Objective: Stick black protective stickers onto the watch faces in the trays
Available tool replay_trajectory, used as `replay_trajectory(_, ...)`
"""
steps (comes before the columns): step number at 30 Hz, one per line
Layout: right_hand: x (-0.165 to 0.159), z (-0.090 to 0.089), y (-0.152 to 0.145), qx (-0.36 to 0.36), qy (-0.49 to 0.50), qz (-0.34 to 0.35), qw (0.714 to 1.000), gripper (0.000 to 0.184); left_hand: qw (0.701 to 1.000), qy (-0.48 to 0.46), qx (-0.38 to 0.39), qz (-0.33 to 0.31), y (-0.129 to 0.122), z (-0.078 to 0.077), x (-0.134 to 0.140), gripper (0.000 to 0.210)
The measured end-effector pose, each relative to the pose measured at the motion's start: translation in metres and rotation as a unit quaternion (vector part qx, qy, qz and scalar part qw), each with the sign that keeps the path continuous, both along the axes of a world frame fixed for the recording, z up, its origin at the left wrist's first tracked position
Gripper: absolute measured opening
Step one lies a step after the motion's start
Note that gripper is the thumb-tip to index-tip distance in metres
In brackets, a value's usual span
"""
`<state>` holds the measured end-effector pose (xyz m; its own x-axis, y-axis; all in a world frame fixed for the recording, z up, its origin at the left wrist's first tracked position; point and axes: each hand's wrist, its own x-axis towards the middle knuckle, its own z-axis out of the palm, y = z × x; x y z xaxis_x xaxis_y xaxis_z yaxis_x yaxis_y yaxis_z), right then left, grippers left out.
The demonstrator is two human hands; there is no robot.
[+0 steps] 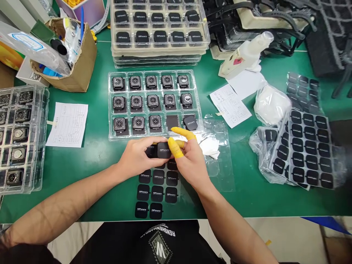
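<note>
Between my two hands is a black square smartwatch body (pixel 164 150) with a white "HiFuture" print facing up. My left hand (pixel 141 153) is closed around its left side, thumb below and fingers above. At its right edge, my right hand (pixel 189 156) grips with yellow finger cots on the thumb and fingers; the index finger stretches out past it. Under the hands lies a clear sheet of black HiFuture stickers (pixel 157 193), its top part hidden. Just beyond, a clear plastic tray (pixel 110 117) holds several watch bodies, mostly sensor side up; one watch (pixel 189 122) shows its printed face.
Stacked trays of printed watches (pixel 160 36) stand at the back, another tray stack (pixel 20 135) at the left. A cardboard box (pixel 82 69), a white bottle (pixel 244 55), paper slips (pixel 67 124), crumpled tissue (pixel 210 146) and more sticker sheets (pixel 310 146) surround the work area.
</note>
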<state>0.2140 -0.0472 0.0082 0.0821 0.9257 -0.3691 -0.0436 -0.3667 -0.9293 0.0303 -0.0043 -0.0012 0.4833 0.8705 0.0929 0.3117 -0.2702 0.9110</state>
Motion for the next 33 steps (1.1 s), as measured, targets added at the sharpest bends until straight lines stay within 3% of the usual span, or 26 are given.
replay_trajectory(3, 0.002, 0.003, 0.004, 0.026, -0.047, 0.021, 0.998, 0.055, 1.0, 0.002, 0.011, -0.017, -0.001, 0.001, 0.0, 0.047)
replay_trajectory(5, 0.011, 0.007, 0.016, 0.073, -0.109, -0.03, 0.991, 0.04, 1.0, 0.014, -0.001, -0.014, -0.001, 0.003, 0.001, 0.059)
replay_trajectory(7, 0.024, 0.01, 0.035, 0.127, -0.196, -0.077, 0.969, 0.032, 0.999, 0.034, -0.028, 0.006, -0.002, 0.005, 0.001, 0.066)
replay_trajectory(8, 0.03, 0.01, 0.046, 0.145, -0.251, -0.069, 0.954, 0.03, 0.998, 0.042, -0.038, 0.015, -0.003, 0.006, 0.002, 0.065)
replay_trajectory(10, 0.038, 0.01, 0.063, 0.165, -0.379, 0.005, 0.911, 0.023, 0.998, 0.037, -0.042, 0.028, -0.003, 0.006, 0.002, 0.054)
replay_trajectory(12, 0.036, 0.008, 0.072, 0.179, -0.507, 0.058, 0.841, 0.019, 0.999, 0.014, -0.034, 0.032, -0.004, 0.006, 0.003, 0.042)
replay_trajectory(14, 0.029, 0.008, 0.073, 0.185, -0.6, 0.047, 0.777, 0.02, 0.999, -0.004, -0.028, 0.036, -0.005, 0.005, 0.002, 0.032)
replay_trajectory(16, 0.021, 0.011, 0.072, 0.167, -0.635, 0.06, 0.752, 0.022, 0.999, -0.011, -0.022, 0.04, -0.007, 0.004, 0.0, 0.026)
replay_trajectory(19, 0.018, 0.017, 0.074, 0.101, -0.622, 0.134, 0.765, 0.023, 0.999, -0.011, -0.017, 0.047, -0.009, 0.004, -0.007, 0.021)
replay_trajectory(22, 0.022, 0.018, 0.079, 0.054, -0.601, 0.103, 0.791, 0.022, 0.998, -0.003, -0.014, 0.054, -0.011, 0.005, -0.015, 0.019)
replay_trajectory(25, 0.025, 0.013, 0.079, 0.09, -0.573, 0.065, 0.812, 0.028, 0.999, 0.004, -0.009, 0.049, -0.011, 0.006, -0.019, 0.019)
replay_trajectory(28, 0.02, 0.008, 0.074, 0.176, -0.587, 0.009, 0.791, 0.03, 0.999, 0.0, -0.006, 0.043, -0.01, 0.005, -0.019, 0.018)
replay_trajectory(30, 0.012, 0.005, 0.072, 0.21, -0.582, 0.037, 0.785, 0.034, 0.999, -0.004, -0.002, 0.04, -0.009, 0.004, -0.018, 0.018)
replay_trajectory(33, -0.002, 0.002, 0.074, 0.178, -0.572, 0.135, 0.789, 0.039, 0.999, -0.005, 0.003, 0.039, -0.009, 0.002, -0.018, 0.018)
